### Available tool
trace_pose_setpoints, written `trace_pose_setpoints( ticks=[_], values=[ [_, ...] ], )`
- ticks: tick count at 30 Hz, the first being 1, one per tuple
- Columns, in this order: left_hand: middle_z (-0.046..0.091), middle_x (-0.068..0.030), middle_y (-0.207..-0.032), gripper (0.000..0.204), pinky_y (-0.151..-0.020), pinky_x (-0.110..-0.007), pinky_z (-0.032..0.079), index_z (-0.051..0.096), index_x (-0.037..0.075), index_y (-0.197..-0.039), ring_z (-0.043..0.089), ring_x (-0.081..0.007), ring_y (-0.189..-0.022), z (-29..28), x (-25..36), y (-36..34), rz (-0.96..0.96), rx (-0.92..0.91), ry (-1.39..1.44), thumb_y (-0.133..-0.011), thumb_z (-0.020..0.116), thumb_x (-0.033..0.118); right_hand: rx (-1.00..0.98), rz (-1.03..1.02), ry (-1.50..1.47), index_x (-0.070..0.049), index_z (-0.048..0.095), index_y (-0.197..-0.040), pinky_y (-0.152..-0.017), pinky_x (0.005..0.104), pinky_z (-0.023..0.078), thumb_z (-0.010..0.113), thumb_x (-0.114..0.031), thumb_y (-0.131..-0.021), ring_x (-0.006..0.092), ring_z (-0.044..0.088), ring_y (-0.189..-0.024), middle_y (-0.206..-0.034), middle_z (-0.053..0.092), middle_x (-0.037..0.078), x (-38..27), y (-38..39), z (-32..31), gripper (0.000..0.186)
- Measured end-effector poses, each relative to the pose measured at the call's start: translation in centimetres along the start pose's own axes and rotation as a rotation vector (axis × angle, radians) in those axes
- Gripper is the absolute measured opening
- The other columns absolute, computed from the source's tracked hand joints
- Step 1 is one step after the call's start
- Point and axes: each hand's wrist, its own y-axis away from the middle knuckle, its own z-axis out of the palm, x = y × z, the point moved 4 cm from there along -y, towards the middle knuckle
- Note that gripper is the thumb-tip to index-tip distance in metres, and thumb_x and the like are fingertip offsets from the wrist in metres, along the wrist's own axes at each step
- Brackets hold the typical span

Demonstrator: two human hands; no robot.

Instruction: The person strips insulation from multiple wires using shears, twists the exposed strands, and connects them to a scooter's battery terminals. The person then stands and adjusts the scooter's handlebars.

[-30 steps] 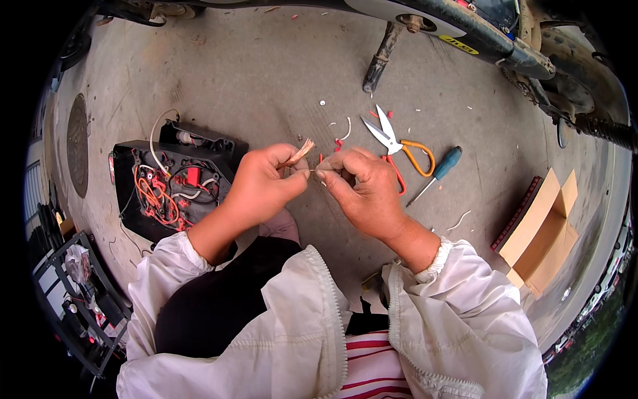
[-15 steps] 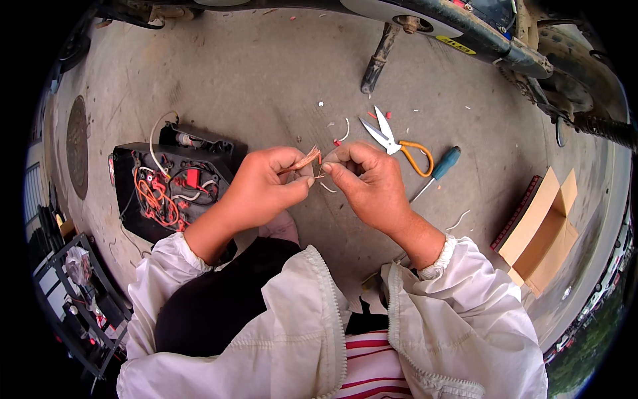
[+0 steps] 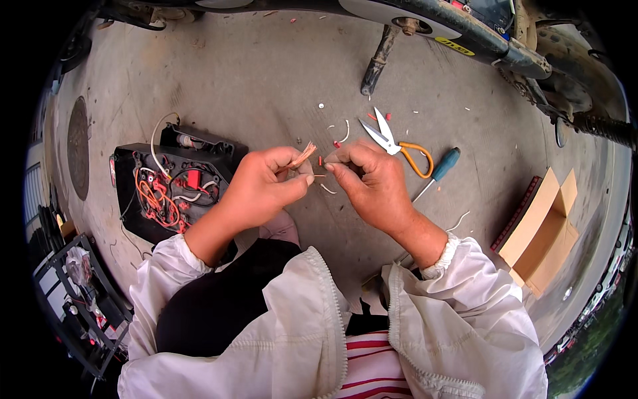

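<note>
Loosely fanned, the copper strands (image 3: pixel 307 154) stood out of the left hand (image 3: pixel 269 178), which pinched them above the ground (image 3: pixel 266 93), a thin wire end (image 3: pixel 319 175) poking past its thumb. Whether the curled right hand (image 3: pixel 373 181) just beside held anything, I couldn't tell. A slackened pinch might have splayed the strands. Since a second earlier, a gap had opened between the hands' fingertips, and one handle of the scissors (image 3: pixel 391 145) had become hidden.
</note>
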Motion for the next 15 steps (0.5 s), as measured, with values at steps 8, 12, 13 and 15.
trace_pose_setpoints(
  ticks=[8,12,13,15],
  values=[
    [0.050,0.0058,-0.072,0.011,-0.042,-0.019,0.022,0.064,0.003,-0.092,0.032,0.0006,-0.050,-0.1,-1.7,-0.6,-0.231,0.104,0.418,-0.090,0.068,0.013,0.001,-0.037,0.073,-0.002,0.070,-0.090,-0.062,0.0308,0.047,0.073,-0.003,-0.079,0.0193,0.059,-0.068,-0.077,0.064,0.007,-0.4,0.6,0.8,0.011],
    [0.050,0.0055,-0.070,0.011,-0.041,-0.020,0.021,0.065,0.003,-0.091,0.032,0.0001,-0.048,0.2,-1.7,-0.6,-0.255,0.072,0.406,-0.089,0.068,0.013,-0.022,-0.104,0.186,-0.004,0.068,-0.088,-0.071,0.0396,0.051,0.070,-0.010,-0.081,0.0314,0.063,-0.080,-0.083,0.065,0.011,-0.7,0.5,1.2,0.009],
    [0.050,0.0055,-0.069,0.011,-0.041,-0.020,0.021,0.065,0.002,-0.091,0.032,-0.0001,-0.048,0.2,-1.8,-0.6,-0.254,0.066,0.404,-0.089,0.068,0.013,-0.017,-0.099,0.197,-0.005,0.068,-0.088,-0.072,0.0401,0.051,0.070,-0.010,-0.081,0.0316,0.063,-0.080,-0.083,0.065,0.011,-0.6,0.5,1.3,0.009],
    [0.053,0.0040,-0.072,0.011,-0.041,-0.020,0.024,0.065,0.003,-0.090,0.035,-0.0005,-0.049,0.1,-1.9,-0.6,-0.261,0.051,0.386,-0.089,0.069,0.012,-0.013,-0.094,0.216,-0.005,0.068,-0.088,-0.071,0.0406,0.051,0.070,-0.010,-0.081,0.0317,0.063,-0.080,-0.083,0.065,0.011,-0.5,0.6,1.4,0.009]
  ],
)
